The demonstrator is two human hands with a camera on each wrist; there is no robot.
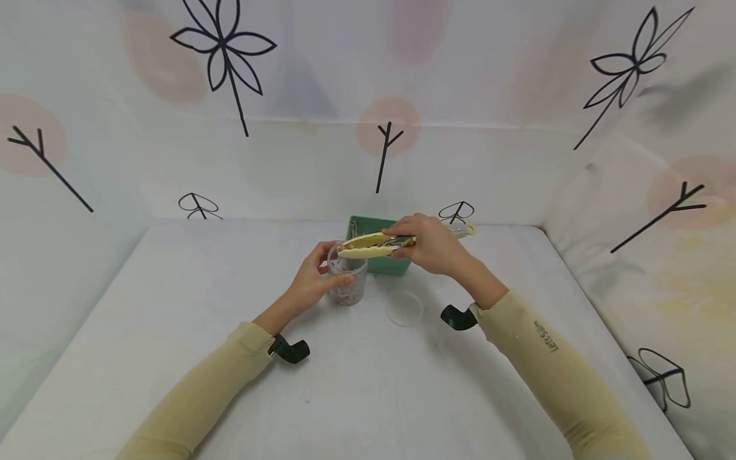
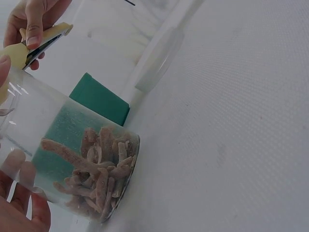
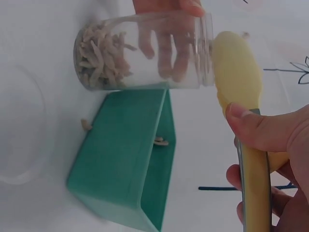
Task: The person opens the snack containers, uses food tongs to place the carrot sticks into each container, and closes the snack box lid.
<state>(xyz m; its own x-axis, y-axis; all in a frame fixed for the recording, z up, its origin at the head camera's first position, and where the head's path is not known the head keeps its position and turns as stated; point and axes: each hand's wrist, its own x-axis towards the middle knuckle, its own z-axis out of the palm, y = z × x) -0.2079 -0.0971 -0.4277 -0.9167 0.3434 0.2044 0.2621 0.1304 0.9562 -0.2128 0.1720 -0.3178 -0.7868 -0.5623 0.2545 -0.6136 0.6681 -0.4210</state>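
Observation:
My left hand (image 1: 310,281) grips a clear jar (image 1: 349,281) around its side, thumb in front and fingers behind. Brown, stick-like dried pieces (image 2: 104,169) fill the jar's lower part. In my right hand (image 1: 434,248) is a pair of yellow tongs (image 3: 237,67) with metal edges, held between thumb and fingers. The tongs' scalloped heads lie right at the jar's open mouth. One piece (image 2: 6,111) shows near the mouth, close to the tong heads. Just behind the jar stands a green open box (image 3: 113,150), with a few similar pieces inside.
A clear round lid (image 1: 405,308) lies on the white table to the right of the jar. One small loose piece (image 3: 86,124) rests on the table beside the green box. A patterned cloth wall (image 1: 299,160) rises behind the table.

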